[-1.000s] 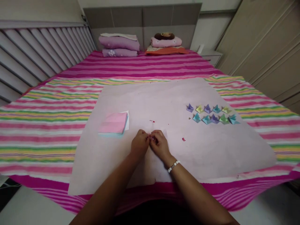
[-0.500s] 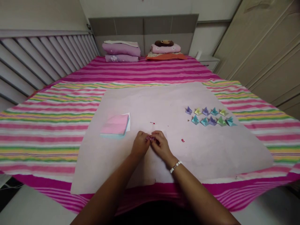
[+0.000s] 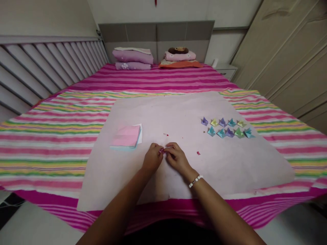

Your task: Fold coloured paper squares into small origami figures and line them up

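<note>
My left hand (image 3: 152,157) and my right hand (image 3: 176,157) meet over a large pale pink sheet (image 3: 158,183) spread on a striped bed. Both pinch a tiny pink folded paper piece (image 3: 161,150) between their fingertips. A white bead bracelet (image 3: 195,181) circles my right wrist. To the left lies a stack of pink and blue paper squares (image 3: 126,136). At the right, several small folded paper shapes (image 3: 226,128) in purple, yellow, blue and green stand in two rows.
Two small pink scraps (image 3: 198,153) lie on the sheet near my hands. Folded blankets (image 3: 132,58) and a pillow with a plush toy (image 3: 180,54) rest at the headboard. A slatted rail (image 3: 38,71) runs along the left; wardrobe doors (image 3: 291,58) stand right.
The view has tilted slightly, so the bed and paper shapes sit a bit lower and left. My hands keep pinching the pink piece in the same spot.
</note>
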Demonstrator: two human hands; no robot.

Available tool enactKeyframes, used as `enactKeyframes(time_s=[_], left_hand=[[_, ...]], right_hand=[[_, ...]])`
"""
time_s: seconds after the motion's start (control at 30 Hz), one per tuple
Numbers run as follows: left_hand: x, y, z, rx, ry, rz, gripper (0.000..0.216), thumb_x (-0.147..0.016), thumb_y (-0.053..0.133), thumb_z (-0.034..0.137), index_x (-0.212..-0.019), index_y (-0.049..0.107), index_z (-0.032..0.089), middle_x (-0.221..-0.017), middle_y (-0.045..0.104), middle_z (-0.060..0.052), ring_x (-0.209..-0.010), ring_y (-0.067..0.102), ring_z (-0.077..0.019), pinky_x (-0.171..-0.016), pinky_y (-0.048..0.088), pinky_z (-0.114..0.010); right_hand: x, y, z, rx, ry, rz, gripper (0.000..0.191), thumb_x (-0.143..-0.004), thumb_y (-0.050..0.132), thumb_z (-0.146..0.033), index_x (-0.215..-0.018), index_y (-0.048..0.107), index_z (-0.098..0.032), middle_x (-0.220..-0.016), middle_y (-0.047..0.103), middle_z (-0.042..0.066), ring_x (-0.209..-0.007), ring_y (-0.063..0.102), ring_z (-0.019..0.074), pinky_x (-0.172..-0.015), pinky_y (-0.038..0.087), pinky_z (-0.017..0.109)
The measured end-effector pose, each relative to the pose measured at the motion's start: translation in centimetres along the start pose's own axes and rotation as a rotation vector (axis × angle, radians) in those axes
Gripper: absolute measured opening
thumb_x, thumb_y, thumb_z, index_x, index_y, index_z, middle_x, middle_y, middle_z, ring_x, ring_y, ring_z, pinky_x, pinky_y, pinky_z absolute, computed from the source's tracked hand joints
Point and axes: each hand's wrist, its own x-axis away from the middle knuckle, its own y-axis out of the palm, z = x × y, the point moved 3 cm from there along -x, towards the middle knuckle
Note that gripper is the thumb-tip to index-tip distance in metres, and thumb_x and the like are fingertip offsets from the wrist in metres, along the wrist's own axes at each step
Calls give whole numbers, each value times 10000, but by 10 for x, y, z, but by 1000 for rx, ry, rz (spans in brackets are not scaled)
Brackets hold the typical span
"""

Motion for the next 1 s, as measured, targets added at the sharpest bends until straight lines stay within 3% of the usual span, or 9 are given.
enactKeyframes(time_s=[0.23, 0.43, 0.53, 0.8, 1.0], left_hand=[[0, -2, 1, -41, 11, -24, 258, -835, 494, 97, -987, 694, 158, -1003, 565, -73, -802, 603, -160, -782, 518, -304], [-1, -2, 0, -44, 32, -37, 264, -828, 505, 88, -1001, 688, 168, -996, 570, -68, -832, 603, -164, -804, 515, -305], [-1, -3, -1, -39, 38, -44, 237, -849, 512, 117, -995, 688, 178, -1003, 570, -64, -860, 608, -165, -812, 515, -304], [-3, -5, 2, -24, 54, -79, 207, -871, 516, 134, -976, 693, 157, -951, 589, -62, -852, 602, -169, -809, 504, -303], [-4, -5, 1, 7, 55, -74, 226, -841, 533, 96, -981, 690, 179, -974, 591, -48, -841, 603, -152, -822, 507, -295]], right_hand=[[-2, -4, -1, 68, 2, -15, 299, -787, 502, -23, -953, 671, -205, -1058, 555, 93, -889, 600, 189, -769, 525, 326], [-1, -4, -2, 64, -25, -72, 334, -776, 493, -15, -974, 674, -214, -1137, 537, 99, -815, 602, 166, -724, 533, 319], [-2, -5, -3, 88, -31, -70, 321, -773, 489, -11, -964, 661, -205, -1124, 538, 103, -882, 602, 187, -750, 536, 331], [-4, -9, -8, 243, -82, -158, 284, -767, 487, -15, -953, 614, -187, -1130, 539, 121, -940, 587, 217, -790, 526, 343], [-4, -10, -12, 373, -150, -234, 274, -744, 514, -13, -912, 616, -204, -922, 583, 76, -826, 554, 214, -701, 486, 324]])
